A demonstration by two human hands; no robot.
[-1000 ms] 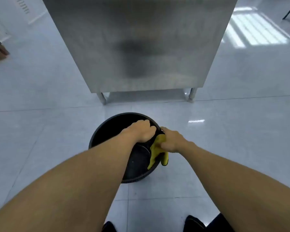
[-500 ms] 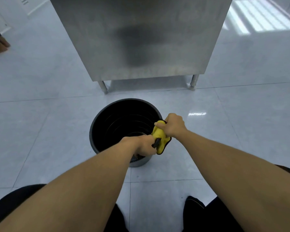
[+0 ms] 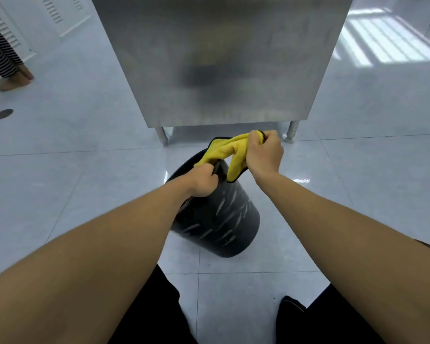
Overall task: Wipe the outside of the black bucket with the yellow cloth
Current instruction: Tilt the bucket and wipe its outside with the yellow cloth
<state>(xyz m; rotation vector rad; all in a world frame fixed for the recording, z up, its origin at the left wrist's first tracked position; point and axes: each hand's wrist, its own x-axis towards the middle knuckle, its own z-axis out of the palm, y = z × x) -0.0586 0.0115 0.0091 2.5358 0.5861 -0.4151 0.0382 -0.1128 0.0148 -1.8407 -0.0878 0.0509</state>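
Black bucket (image 3: 224,214) tilts on the floor, left hand (image 3: 202,181) clenched on its rim, right hand (image 3: 265,152) clutching the yellow cloth (image 3: 227,151).

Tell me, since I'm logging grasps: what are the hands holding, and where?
Left hand grips the black bucket at its rim. Right hand clutches the yellow cloth at one bunched end.

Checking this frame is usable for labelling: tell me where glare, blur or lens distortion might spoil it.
Head view: window glare on the floor at upper right; smaller glints beside the bucket; the steel cabinet looks soft, with a smeared dark reflection; wide-angle stretch swells both forearms at the bottom edge; the cloth, left hand and right hand stay readable.
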